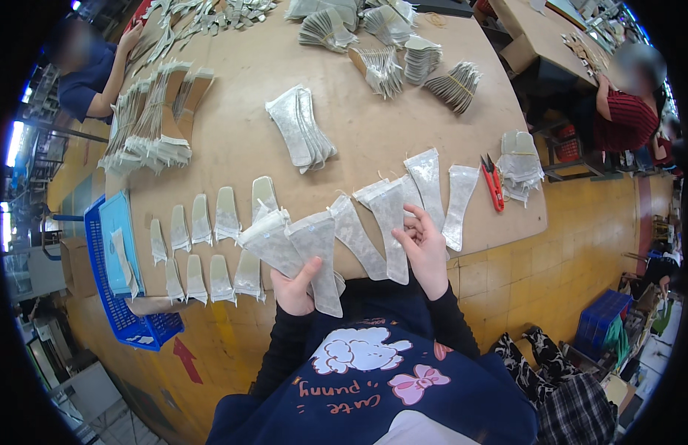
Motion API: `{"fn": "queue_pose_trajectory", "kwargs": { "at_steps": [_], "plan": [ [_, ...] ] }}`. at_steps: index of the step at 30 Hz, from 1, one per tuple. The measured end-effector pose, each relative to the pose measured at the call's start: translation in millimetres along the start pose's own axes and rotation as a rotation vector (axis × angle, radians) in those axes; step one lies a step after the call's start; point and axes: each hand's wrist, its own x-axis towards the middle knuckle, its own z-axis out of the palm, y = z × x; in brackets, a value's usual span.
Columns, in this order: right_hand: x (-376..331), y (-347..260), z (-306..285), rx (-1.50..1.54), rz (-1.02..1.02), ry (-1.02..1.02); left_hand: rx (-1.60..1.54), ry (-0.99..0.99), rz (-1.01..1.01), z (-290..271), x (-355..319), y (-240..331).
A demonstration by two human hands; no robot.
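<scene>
My left hand (295, 291) is closed on a few flared, grey-white fabric pieces (314, 243), fanned over one another with the thumb on top. In my right hand (424, 251), thumb and fingers pinch the edge of another flared fabric piece (392, 236). A similar piece (356, 236) lies between the two hands at the table's near edge. Beyond my right hand are more of them, one long piece (427, 189) and one curved piece (460, 202). Left of my left hand, shorter tapered pieces (201, 222) lie in two rows.
Red-handled thread snips (494, 185) lie at the right beside a banded bundle (519, 163). A small stack (293, 130) sits mid-table; large bundles (147, 122) stand far left, others (381, 70) at the back. A blue basket (110, 278) adjoins the left edge. Two people work nearby.
</scene>
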Motion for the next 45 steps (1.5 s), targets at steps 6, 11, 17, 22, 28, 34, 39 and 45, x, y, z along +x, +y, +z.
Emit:
{"fn": "queue_pose_trajectory", "kwargs": {
  "at_steps": [6,11,17,22,28,34,39,45],
  "plan": [
    [-6,-11,23,-0.712,-0.281,0.021,0.003,-0.010,0.005,3,-1,0],
    [-23,-3,42,-0.910,-0.393,0.113,0.011,-0.015,0.021,1,-3,-2],
    [-26,3,36,-0.981,-0.317,0.185,0.014,-0.039,-0.012,-4,-1,-5],
    [-18,-3,27,-1.042,-0.317,0.239,0.016,-0.059,-0.013,-4,0,-2],
    [-20,-14,26,-0.843,-0.234,0.081,0.001,-0.051,0.000,0,-1,-4],
    [-12,-17,21,-1.091,-0.474,0.164,0.010,-0.037,0.000,0,-1,0],
    [20,-41,31,-0.863,-0.527,0.044,-0.094,-0.079,-0.013,4,5,8],
    [75,-102,70,-0.265,-0.589,-0.022,-0.174,-0.037,-0.040,0,12,21]
  ]
}}
